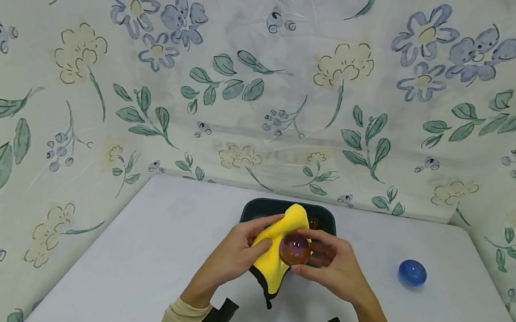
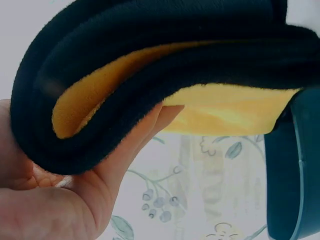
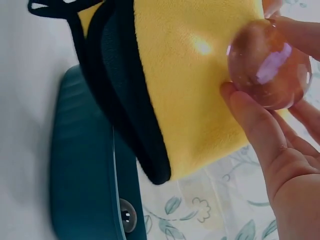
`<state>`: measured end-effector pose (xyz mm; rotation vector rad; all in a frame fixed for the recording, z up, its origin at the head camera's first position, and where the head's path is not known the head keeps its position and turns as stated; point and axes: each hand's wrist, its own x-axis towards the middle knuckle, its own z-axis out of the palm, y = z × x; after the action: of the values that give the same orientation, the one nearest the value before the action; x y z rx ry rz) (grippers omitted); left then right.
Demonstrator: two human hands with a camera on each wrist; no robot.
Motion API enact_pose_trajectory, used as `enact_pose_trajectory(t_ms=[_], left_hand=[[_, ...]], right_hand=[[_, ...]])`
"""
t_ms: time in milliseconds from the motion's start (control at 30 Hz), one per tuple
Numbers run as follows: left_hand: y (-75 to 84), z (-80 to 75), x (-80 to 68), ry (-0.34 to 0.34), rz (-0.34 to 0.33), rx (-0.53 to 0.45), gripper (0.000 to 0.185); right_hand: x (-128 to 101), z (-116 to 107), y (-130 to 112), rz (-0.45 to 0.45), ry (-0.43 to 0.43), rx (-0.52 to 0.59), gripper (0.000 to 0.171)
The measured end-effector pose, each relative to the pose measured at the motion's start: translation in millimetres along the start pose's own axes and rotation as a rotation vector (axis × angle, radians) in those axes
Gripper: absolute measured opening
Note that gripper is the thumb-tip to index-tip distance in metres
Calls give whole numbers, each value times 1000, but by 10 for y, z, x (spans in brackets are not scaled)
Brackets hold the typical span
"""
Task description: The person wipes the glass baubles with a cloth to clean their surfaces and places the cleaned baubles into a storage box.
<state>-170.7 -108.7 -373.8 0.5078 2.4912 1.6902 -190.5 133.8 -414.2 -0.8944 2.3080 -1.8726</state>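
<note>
Over the near side of the bin, my left hand point(image 1: 243, 245) grips a yellow cloth point(image 1: 297, 217) with black edging and a small black loop at its lower corner. My right hand point(image 1: 335, 264) pinches a see-through amber-pink ball point(image 1: 295, 249) between thumb and fingers, against the front of the cloth. The right wrist view shows the same glassy ball point(image 3: 270, 65) in the fingertips, with the cloth point(image 3: 185, 90) behind it. In the left wrist view the cloth's black edge point(image 2: 120, 125) curves in a fold over my left palm.
Behind the hands stands a dark teal bin point(image 1: 260, 206), partly covered by the cloth and hands. Inside it are a dark amber ball point(image 1: 313, 222) and a grey shiny ball point(image 3: 128, 216). A blue ball point(image 1: 412, 273) lies to the right on the white table point(image 1: 141, 267). A flowered curtain hangs behind.
</note>
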Motion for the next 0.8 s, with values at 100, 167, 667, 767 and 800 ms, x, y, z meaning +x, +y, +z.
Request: enact_pose_trajectory(t_ms=[100,167,667,767,800], left_hand=[[-14,5,5,-25,-21,-15,52],[-15,7,5,-39,-36,-26,53],[12,27,-10,-72,-75,-68,56],[28,34,-15,-74,-79,-66,56],[36,34,-18,-75,-80,-62,56]], right_hand=[[0,4,-22,-31,20,17,58],[0,6,-37,-49,39,25,58],[29,1,8,-78,149,6,59],[34,-18,25,-70,165,-24,58],[36,-25,30,-62,169,-33,58]])
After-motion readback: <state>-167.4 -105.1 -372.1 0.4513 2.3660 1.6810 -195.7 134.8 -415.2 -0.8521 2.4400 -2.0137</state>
